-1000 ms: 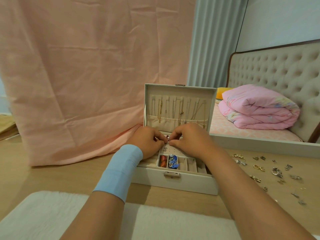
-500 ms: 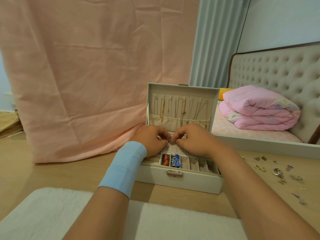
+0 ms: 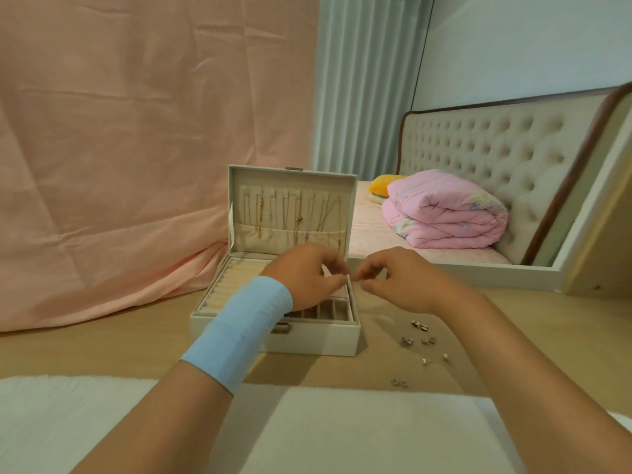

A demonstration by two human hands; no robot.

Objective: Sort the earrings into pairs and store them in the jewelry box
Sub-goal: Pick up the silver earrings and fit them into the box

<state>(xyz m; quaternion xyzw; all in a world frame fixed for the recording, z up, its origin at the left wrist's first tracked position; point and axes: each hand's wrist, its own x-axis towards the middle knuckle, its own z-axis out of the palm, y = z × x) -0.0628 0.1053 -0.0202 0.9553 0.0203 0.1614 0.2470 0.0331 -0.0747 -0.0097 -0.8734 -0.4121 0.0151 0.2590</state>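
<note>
Down on the wooden surface sits the cream jewelry box, lid standing upright at the back with necklaces hanging inside it; its long side runs left to right across the view, ring rolls on the left, a row of small compartments along the front; over the box's right half hovers the left hand, a pale blue band on its wrist, fingers curled with thumb meeting fingertip; just off the box's right rear corner hangs the right hand, its fingertips also drawn together and pointing toward the left hand, the two nearly touching; whether either pinch has anything in it is too small to tell; and the loose earrings lie scattered to the right of the box, on the near side of the right hand and beside its forearm, so the right hand is plainly the nearer one, and by this reading it would have to draw back and down to reach them; they look like tiny silvery pieces, several in twos, well apart from one another.
</note>
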